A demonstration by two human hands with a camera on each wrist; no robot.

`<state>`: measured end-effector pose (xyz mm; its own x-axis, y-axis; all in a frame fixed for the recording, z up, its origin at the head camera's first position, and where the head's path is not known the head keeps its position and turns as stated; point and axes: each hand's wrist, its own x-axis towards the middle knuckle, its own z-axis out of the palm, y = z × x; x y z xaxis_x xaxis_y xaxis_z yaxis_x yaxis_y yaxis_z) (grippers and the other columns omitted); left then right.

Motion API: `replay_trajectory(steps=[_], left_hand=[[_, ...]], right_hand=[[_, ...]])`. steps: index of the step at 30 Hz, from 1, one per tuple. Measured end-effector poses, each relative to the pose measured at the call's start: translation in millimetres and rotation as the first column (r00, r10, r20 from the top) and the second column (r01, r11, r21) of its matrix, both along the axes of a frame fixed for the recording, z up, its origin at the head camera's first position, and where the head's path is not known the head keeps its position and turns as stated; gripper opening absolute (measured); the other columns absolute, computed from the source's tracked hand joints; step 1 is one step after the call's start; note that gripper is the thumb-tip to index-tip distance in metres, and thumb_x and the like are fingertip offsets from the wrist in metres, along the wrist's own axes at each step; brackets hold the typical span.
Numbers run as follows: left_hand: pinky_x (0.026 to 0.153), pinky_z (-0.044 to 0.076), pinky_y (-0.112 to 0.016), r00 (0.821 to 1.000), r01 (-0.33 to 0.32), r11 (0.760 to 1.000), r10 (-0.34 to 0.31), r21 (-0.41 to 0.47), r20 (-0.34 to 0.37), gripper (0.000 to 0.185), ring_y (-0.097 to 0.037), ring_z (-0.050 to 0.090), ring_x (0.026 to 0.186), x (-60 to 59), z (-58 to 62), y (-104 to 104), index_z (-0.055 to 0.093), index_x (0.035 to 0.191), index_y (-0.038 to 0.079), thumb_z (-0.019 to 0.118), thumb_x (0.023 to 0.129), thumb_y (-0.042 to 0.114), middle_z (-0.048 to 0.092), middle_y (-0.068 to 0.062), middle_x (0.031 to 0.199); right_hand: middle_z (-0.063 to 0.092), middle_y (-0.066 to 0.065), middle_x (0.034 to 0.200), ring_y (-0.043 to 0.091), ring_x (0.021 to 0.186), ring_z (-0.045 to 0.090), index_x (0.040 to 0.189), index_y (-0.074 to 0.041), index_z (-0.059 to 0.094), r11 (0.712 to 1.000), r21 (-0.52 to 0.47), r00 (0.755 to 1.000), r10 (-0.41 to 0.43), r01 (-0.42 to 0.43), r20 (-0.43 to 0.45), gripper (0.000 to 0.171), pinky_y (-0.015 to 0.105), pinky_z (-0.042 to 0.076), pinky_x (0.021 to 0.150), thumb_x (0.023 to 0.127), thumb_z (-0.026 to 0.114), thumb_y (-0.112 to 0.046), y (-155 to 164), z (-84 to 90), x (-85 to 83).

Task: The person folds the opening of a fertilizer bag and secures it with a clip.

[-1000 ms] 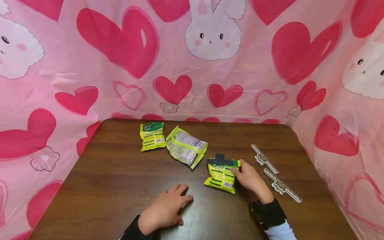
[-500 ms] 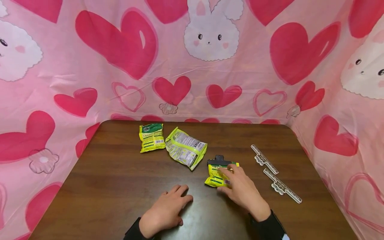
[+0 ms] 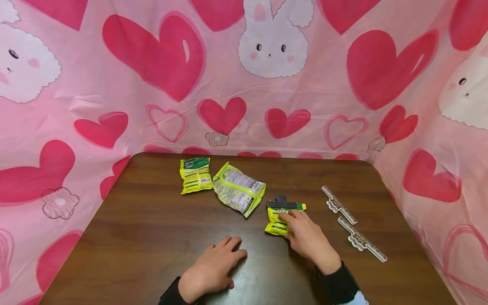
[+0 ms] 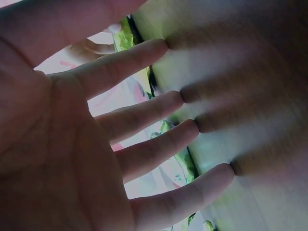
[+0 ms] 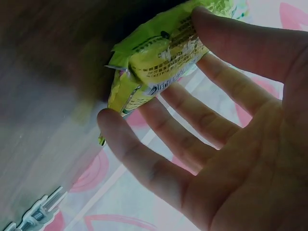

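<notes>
A yellow and green packet (image 3: 276, 225) lies on the right half of the table, with a black clip (image 3: 286, 204) across its top edge. My right hand (image 3: 310, 241) reaches over the packet's right side and grips it, covering much of its face. In the right wrist view, the thumb touches one side of the packet (image 5: 159, 67) while the fingers curve behind the other. My left hand (image 3: 215, 267) rests to the left, fingers spread and fingertips on the tabletop. Nothing is held in it, as its bare palm (image 4: 62, 130) shows in the left wrist view.
Toward the back of the brown table (image 3: 152, 228) lie another yellow and green packet (image 3: 196, 176) and a larger lime and grey pouch (image 3: 238, 188), side by side. Two white ruler-like clips (image 3: 339, 204) with flower-shaped handles lie at right. Pink heart-patterned cloth (image 3: 221, 76) encloses the table.
The right hand has shifted from the packet's upper right corner to over its front, gripping it from the right. The packet has turned slightly. My left hand has stayed in place.
</notes>
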<state>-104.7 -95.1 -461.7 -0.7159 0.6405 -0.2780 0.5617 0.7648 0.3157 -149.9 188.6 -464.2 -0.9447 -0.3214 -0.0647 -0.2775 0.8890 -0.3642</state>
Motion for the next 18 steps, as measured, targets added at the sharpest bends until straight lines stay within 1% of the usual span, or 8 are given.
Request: replay_trajectory(steps=[5, 11, 15, 18], left_hand=[[0.083, 0.050, -0.051, 1.000, 0.004, 1.000, -0.004, -0.006, -0.008, 0.061, -0.024, 0.046, 0.129, 0.4, 0.4, 1.2, 0.065, 0.130, 0.029, 0.096, 0.078, 0.029, 0.048, -0.001, 0.143], [0.081, 0.049, -0.050, 0.999, 0.018, 1.000, -0.018, -0.006, -0.032, 0.063, -0.025, 0.046, 0.128, 2.3, 0.8, 1.2, 0.065, 0.130, 0.027, 0.097, 0.077, 0.028, 0.048, -0.002, 0.141], [0.079, 0.049, -0.050, 0.999, 0.021, 1.000, -0.021, -0.012, -0.041, 0.065, -0.025, 0.046, 0.127, 2.7, 0.7, 1.4, 0.064, 0.131, 0.027, 0.097, 0.076, 0.027, 0.048, -0.003, 0.140], [0.079, 0.049, -0.050, 0.999, 0.019, 1.000, -0.020, -0.018, -0.039, 0.065, -0.025, 0.045, 0.127, 2.6, -0.1, 1.7, 0.063, 0.132, 0.027, 0.097, 0.076, 0.025, 0.047, -0.003, 0.141]], right_hand=[[0.064, 0.016, 0.131, 0.036, 0.121, 0.059, 0.135, -0.013, 0.069, 1.000, 0.010, 0.999, -0.029, 0.030, -0.029, 0.055, 0.060, 0.056, 0.088, 0.084, 0.088, -0.006, 5.6, -1.2, -9.0], [0.062, 0.020, 0.136, 0.042, 0.125, 0.057, 0.137, -0.011, 0.068, 0.999, 0.004, 0.997, -0.052, 0.052, -0.050, 0.056, 0.065, 0.054, 0.090, 0.085, 0.086, -0.002, 12.6, -4.0, -22.8], [0.061, 0.023, 0.138, 0.044, 0.127, 0.057, 0.138, -0.009, 0.067, 0.998, -0.001, 0.996, -0.056, 0.056, -0.072, 0.056, 0.065, 0.053, 0.091, 0.085, 0.083, 0.001, 17.2, -6.6, -33.6], [0.061, 0.024, 0.140, 0.044, 0.128, 0.058, 0.139, -0.007, 0.067, 0.998, -0.012, 0.995, -0.058, 0.057, -0.080, 0.054, 0.062, 0.053, 0.093, 0.087, 0.078, 0.005, 20.9, -9.6, -42.1]])
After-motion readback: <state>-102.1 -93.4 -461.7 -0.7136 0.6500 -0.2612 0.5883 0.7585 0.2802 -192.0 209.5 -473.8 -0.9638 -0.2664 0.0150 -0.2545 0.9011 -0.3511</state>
